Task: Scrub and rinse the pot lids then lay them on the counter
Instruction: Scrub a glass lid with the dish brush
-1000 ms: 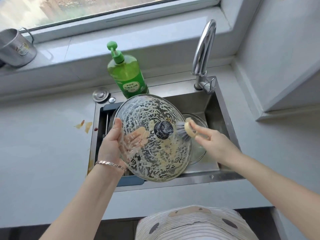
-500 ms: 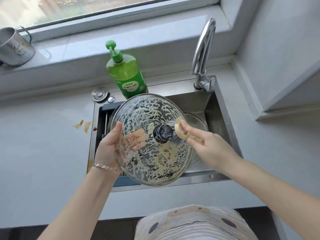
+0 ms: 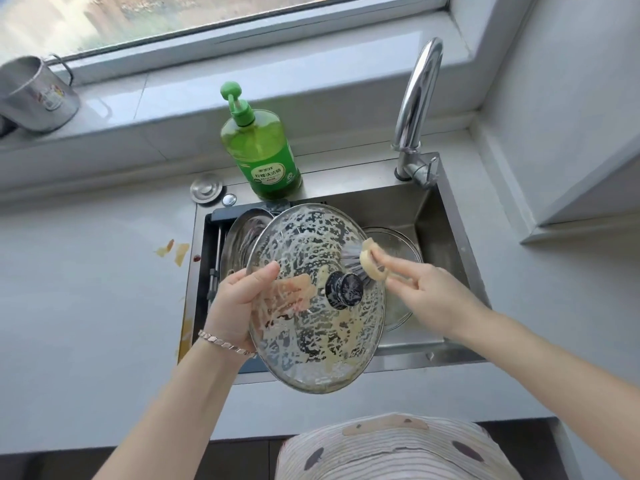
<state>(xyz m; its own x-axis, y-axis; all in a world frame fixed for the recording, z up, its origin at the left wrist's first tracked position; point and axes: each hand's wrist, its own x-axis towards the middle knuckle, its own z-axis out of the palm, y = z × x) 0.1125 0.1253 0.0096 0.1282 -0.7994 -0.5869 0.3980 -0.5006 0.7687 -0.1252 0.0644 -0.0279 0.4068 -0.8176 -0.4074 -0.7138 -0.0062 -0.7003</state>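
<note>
Glass lid (image 3: pixel 313 337), sudsy, tilted over sink (image 3: pixel 446 216). Left hand (image 3: pixel 239 299) grip holds its rim; right hand (image 3: pixel 436 292) grip pinches brush (image 3: pixel 372 265) beside knob (image 3: pixel 344 291). Scrubbing step. Next probably calls for a rinse under the tap (image 3: pixel 415 98), then table (image 3: pixel 86 289).

You can see a green soap bottle (image 3: pixel 265 157) with a pump top standing upright on the back edge of the sink (image 3: pixel 346 184), and a shiny bent tap (image 3: pixel 417 98) stands at the sink's back right corner. Just left of the bottle lie a round metal cap (image 3: pixel 206 188) and a small silver button (image 3: pixel 229 199), close together. A metal cup (image 3: pixel 36 95) with a handle sits far left on the window sill (image 3: pixel 311 74), and left of the sink lie some yellow scraps (image 3: pixel 180 252) near a small red spot (image 3: pixel 196 258).
</note>
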